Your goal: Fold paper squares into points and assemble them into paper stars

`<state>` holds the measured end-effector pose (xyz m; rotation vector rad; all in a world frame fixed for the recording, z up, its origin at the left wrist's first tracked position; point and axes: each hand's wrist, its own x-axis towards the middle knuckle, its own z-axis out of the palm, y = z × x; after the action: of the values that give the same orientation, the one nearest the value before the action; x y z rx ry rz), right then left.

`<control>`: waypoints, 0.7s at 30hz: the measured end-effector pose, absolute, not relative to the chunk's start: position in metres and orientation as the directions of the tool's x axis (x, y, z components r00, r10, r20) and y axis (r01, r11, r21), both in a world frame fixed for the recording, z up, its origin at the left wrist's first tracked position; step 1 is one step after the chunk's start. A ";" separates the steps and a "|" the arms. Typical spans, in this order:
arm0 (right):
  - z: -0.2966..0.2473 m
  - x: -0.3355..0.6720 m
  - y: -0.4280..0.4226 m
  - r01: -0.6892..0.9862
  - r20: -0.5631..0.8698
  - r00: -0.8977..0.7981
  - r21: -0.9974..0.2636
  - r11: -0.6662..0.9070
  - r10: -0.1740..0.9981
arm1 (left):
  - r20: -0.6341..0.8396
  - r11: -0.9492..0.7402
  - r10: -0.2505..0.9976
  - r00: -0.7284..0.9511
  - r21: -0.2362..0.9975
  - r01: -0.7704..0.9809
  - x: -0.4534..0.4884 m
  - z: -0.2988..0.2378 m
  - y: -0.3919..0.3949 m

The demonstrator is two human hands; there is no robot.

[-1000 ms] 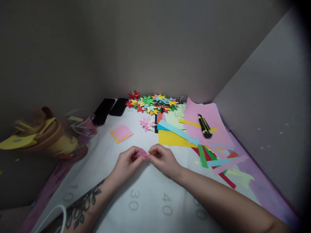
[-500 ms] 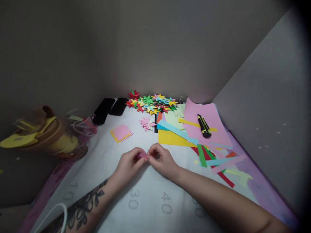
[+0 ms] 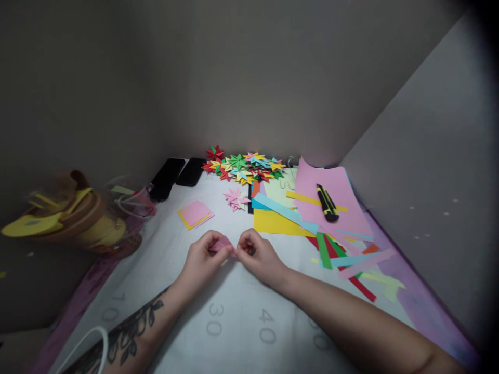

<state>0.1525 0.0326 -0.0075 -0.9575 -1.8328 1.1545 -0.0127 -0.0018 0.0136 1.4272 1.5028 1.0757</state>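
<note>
A small folded piece of pink paper (image 3: 221, 244) is pinched in my left hand (image 3: 203, 259), between thumb and fingers. My right hand (image 3: 259, 259) has its thumb and forefinger closed on the right tip of the same paper. Just beyond my hands, a small stack of pink and yellow paper squares (image 3: 195, 214) lies to the left. Several folded pink paper pieces (image 3: 235, 199) form a little pile straight ahead. Farther back is a heap of many-coloured paper stars (image 3: 245, 166).
Coloured paper strips (image 3: 346, 259) lie scattered at the right. A black and yellow utility knife (image 3: 327, 202) rests on pink sheets (image 3: 351, 187). Two black phones (image 3: 191, 172) lie at the back left, near a brown pot (image 3: 93, 218). Grey walls border the table.
My left hand has shifted slightly up and left, and more of the pink paper shows between its fingers. The right hand is almost unmoved, still at the paper's tip.
</note>
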 end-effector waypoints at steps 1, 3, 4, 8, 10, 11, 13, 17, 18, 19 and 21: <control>-0.007 0.153 0.033 0.207 0.200 -0.439 -0.926 0.315 0.876 | 0.016 0.007 0.998 -0.066 0.943 0.333 -0.013 0.012 -0.002; -0.007 0.153 0.032 0.229 0.205 -0.451 -0.914 0.335 0.869 | 0.025 0.001 0.997 -0.072 0.941 0.338 -0.015 0.009 -0.001; -0.007 0.153 0.032 0.233 0.208 -0.459 -0.910 0.343 0.864 | 0.029 -0.003 0.997 -0.072 0.939 0.343 -0.016 0.008 -0.001; -0.008 0.152 0.031 0.215 0.231 -0.471 -0.906 0.365 0.851 | 0.050 -0.017 0.996 -0.079 0.929 0.369 -0.017 0.006 0.001; -0.009 0.152 0.032 0.209 0.241 -0.462 -0.906 0.368 0.854 | 0.054 -0.021 0.996 -0.076 0.924 0.383 -0.017 0.008 0.000; -0.010 0.152 0.032 0.204 0.233 -0.458 -0.912 0.356 0.858 | 0.054 -0.023 0.996 -0.067 0.918 0.395 -0.017 0.009 0.000; -0.011 0.151 0.033 0.169 0.184 -0.462 -0.942 0.290 0.867 | 0.057 -0.032 0.997 -0.046 0.902 0.431 -0.016 0.011 -0.001; -0.009 0.150 0.034 0.083 0.073 -0.495 -0.988 0.131 0.866 | 0.071 -0.046 0.997 -0.040 0.898 0.437 -0.015 0.011 -0.002; -0.009 0.149 0.034 0.072 0.058 -0.497 -0.992 0.108 0.866 | 0.077 -0.050 0.996 -0.050 0.912 0.407 -0.015 0.010 -0.002; -0.009 0.148 0.033 0.061 0.048 -0.499 -0.994 0.090 0.865 | 0.086 -0.057 0.994 -0.062 0.928 0.369 -0.015 0.008 -0.002; -0.009 0.147 0.033 0.013 0.034 -0.507 -0.999 0.048 0.861 | 0.112 -0.084 0.990 -0.088 0.958 0.276 -0.014 0.007 -0.003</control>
<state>0.1472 0.0328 -0.0093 -0.8956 -1.6292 1.5417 -0.0142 -0.0026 0.0066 1.4374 1.4416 1.2180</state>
